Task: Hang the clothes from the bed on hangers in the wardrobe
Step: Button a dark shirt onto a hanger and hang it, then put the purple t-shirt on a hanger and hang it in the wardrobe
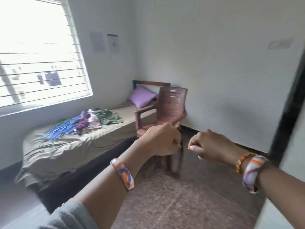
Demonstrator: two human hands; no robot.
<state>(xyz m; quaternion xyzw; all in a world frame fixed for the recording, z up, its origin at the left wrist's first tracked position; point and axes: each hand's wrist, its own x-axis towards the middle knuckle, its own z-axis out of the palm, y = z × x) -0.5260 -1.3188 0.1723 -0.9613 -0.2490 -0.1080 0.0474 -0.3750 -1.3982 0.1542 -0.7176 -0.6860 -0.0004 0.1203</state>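
Note:
A pile of clothes (85,123) lies on the bed (66,146) under the window: blue striped cloth at the front, purple and pink pieces in the middle, a dark green garment (109,117) behind. Both my arms reach forward over the floor, well short of the bed. My left hand (162,140) has its fingers curled into a fist and holds nothing. My right hand (209,144) is curled the same way, empty, a hand's width to the right. No wardrobe or hanger shows in this view.
A maroon plastic chair (166,111) stands beside the bed, just beyond my hands. A purple pillow (142,96) leans at the headboard. A barred window (38,55) fills the left wall. A dark door frame (287,103) runs along the right edge. Brown floor (173,204) lies below.

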